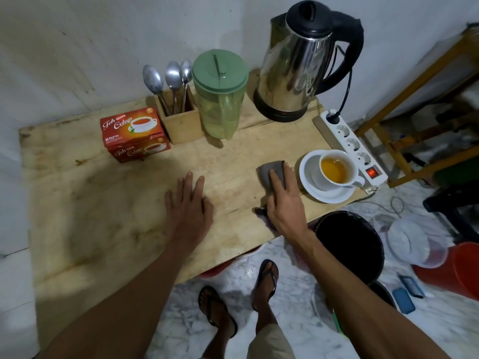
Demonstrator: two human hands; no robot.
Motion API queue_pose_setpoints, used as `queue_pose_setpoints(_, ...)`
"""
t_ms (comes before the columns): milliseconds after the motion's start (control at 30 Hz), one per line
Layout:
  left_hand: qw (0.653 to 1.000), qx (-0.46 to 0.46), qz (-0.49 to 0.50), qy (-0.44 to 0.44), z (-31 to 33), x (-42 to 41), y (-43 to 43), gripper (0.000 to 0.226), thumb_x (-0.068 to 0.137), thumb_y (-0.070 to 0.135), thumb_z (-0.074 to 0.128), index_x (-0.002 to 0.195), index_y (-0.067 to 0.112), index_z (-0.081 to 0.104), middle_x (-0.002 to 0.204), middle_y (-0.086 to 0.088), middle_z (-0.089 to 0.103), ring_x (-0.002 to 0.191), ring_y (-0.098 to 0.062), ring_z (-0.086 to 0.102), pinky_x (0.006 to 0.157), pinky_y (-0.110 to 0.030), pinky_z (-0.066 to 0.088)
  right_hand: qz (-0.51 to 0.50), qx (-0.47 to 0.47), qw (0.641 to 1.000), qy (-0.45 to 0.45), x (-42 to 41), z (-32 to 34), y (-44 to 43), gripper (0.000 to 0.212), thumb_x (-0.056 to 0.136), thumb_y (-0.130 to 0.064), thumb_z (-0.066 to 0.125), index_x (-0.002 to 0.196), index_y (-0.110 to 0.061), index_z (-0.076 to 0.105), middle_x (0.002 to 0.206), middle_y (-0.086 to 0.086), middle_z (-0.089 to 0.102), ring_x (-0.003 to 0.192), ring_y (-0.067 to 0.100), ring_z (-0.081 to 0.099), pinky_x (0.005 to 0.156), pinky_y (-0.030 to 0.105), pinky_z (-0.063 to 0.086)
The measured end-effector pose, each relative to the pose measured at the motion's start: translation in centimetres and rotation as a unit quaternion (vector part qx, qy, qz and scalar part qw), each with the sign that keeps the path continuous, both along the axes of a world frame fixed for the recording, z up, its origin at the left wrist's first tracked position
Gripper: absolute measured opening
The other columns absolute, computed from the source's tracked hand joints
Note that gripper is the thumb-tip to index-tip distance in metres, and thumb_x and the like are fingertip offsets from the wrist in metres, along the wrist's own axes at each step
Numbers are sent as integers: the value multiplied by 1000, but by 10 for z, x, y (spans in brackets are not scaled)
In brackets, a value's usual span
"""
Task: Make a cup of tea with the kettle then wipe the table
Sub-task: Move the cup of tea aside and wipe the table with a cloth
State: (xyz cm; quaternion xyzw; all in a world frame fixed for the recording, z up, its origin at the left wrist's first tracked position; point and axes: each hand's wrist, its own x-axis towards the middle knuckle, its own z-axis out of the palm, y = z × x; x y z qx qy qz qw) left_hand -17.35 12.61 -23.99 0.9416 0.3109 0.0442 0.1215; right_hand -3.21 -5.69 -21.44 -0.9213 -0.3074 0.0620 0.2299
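tea: done, teacup (pixel 337 169) full on saucer (pixel 329 196), table's (pixel 103 208) right edge | kettle (pixel 298 68) on base, rear | wipe: underway, right hand (pixel 283 203) flat on grey cloth (pixel 276 167) beside saucer, thumb maybe tucking it | left hand (pixel 190 203) spread on wood

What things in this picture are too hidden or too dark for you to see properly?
All from the head view:
- Inside the kettle: its lid is shut.
- Inside the black bin: too dark to see.
- Much of the grey cloth: the right hand lies on it.
- Lower handles of the spoons: sunk in the wooden holder.
- Small print on the tea box: too small to read.
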Motion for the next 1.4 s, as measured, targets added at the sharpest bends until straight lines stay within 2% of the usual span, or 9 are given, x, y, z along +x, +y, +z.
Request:
queue_pose_setpoints(167, 1000, 0, 2, -7, 0, -1, 0, 58, 90, 33, 35, 146, 19, 39, 156, -12, 35, 145, -31, 32, 113, -57, 23, 9, -17, 1000, -6, -20, -8, 12, 57, 90, -23, 35, 141, -1, 46, 155, 29, 25, 144, 47, 18, 115, 58, 27)
queue_pose_setpoints(333, 1000, -2, -5, -8, 1, -2, -1, 60, 90, 33, 34, 147, 17, 38, 157, -13, 35, 144, -32, 32, 113, -57, 23, 102, 11, 994, 45, -64, -8, -5, 53, 90, -14, 40, 141, -4, 49, 158, 21, 25, 148, 41, 15, 109, 52, 40)
queue_pose_setpoints(500, 1000, -19, 3, 2, 5, 0, -1, 61, 89, 35, 30, 148, 19, 36, 159, -11, 31, 147, -29, 27, 116, -56, 18, -54, 21, 998, 18, -36, 5, -22, 51, 83, -7, 48, 133, 0, 55, 154, 23, 31, 144, 41, 25, 105, 51, 43)
queue_pose_setpoints(600, 1000, -29, 4, 6, 5, -1, -2, 61, 90, 34, 31, 150, 20, 32, 161, -10, 26, 149, -28, 22, 118, -55, 13, -57, -1, 998, 4, -24, 3, -13, 47, 83, -8, 46, 128, 4, 55, 146, 27, 35, 137, 44, 29, 101, 55, 45)
queue_pose_setpoints(833, 999, -31, 0, 17, 5, -2, 0, 62, 92, 35, 27, 151, 20, 28, 162, -10, 22, 149, -28, 19, 119, -55, 12, 111, -3, 994, 17, -68, -2, -22, 50, 86, -9, 40, 132, 7, 53, 148, 32, 36, 140, 49, 29, 112, 53, 33)
queue_pose_setpoints(1033, 999, -35, 0, 19, 5, -1, 0, 62, 91, 36, 26, 151, 20, 28, 162, -9, 23, 149, -29, 20, 118, -56, 12, -72, -7, 997, 1, -44, 4, -46, 52, 83, -15, 40, 131, 2, 54, 146, 23, 35, 136, 42, 33, 103, 48, 46)
queue_pose_setpoints(1100, 999, -35, 2, 18, 5, -1, 0, 62, 91, 36, 26, 150, 20, 30, 161, -10, 24, 148, -29, 21, 118, -56, 13, -71, 2, 997, -4, -42, 4, -35, 49, 80, -9, 49, 127, 5, 54, 142, 25, 37, 131, 43, 34, 101, 49, 46)
queue_pose_setpoints(1267, 1000, -29, 0, 7, 7, -4, -2, 60, 92, 36, 26, 149, 17, 33, 159, -13, 28, 147, -31, 25, 116, -58, 17, 65, 21, 998, 11, -49, 8, 12, 43, 78, -3, 50, 120, 5, 55, 143, 28, 38, 130, 44, 35, 89, 49, 51)
queue_pose_setpoints(1400, 1000, -20, -1, 3, 6, -5, -1, 60, 93, 37, 26, 148, 14, 35, 157, -14, 32, 145, -32, 29, 115, -58, 20, -34, 30, 999, -16, 0, 22, 31, 49, 77, -17, 38, 115, 9, 54, 139, 29, 38, 124, 44, 37, 97, 48, 44)
